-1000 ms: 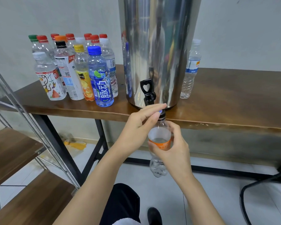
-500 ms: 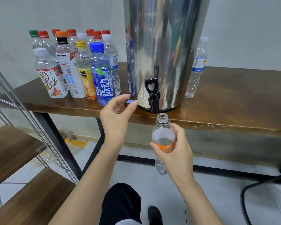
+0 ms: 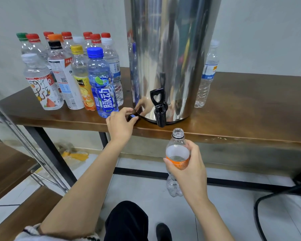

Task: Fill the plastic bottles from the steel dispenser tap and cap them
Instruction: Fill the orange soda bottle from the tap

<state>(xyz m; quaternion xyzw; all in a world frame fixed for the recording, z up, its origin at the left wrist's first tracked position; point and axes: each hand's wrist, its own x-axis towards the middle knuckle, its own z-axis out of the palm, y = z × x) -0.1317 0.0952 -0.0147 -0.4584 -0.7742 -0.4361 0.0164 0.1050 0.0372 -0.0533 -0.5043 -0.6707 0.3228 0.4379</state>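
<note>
The steel dispenser stands on the brown table, its black tap hanging over the front edge. My right hand grips an uncapped clear bottle with an orange label, held upright just below and right of the tap spout. My left hand pinches a small dark cap at the table surface, left of the dispenser's base.
Several capped bottles crowd the table's left part, a blue-capped one nearest my left hand. One clear bottle stands right of the dispenser. Wooden steps with a metal rail lie at lower left; a chair base at lower right.
My left hand took the cap off the bottle and carried it left to the table by the dispenser base. The bottle's mouth is now bare, still below the tap.
</note>
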